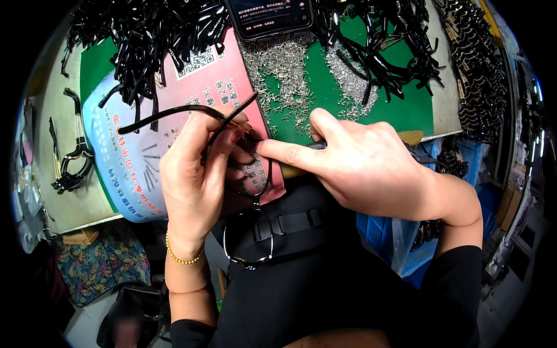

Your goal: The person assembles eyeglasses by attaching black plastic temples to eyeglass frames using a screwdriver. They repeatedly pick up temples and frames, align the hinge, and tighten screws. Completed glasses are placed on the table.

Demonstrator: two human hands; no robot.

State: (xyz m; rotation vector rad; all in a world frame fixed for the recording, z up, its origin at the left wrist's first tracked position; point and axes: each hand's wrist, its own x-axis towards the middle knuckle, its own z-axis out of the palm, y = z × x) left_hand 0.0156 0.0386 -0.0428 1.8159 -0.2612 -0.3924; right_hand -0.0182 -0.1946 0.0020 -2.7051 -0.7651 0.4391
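Observation:
My left hand (194,168) is closed round a black eyeglass frame (174,111). One temple arm of it points left above the hand, and another crosses it, slanting up to the right. A dark, thin rim hangs below the fingers toward my lap. My right hand (371,165) has its index finger stretched to the frame beside my left fingertips. Its other fingers are curled round a dark tool (426,158), of which only bits show behind the hand; its kind is hidden. Both hands meet above the table's near edge.
Small metal screws (284,81) lie heaped on the green mat (412,116). Black temple arms (156,40) pile up at the back left, more (394,58) at the back right. A phone (270,17) stands behind. A printed sheet (133,191) and loose glasses parts (75,162) are on the left.

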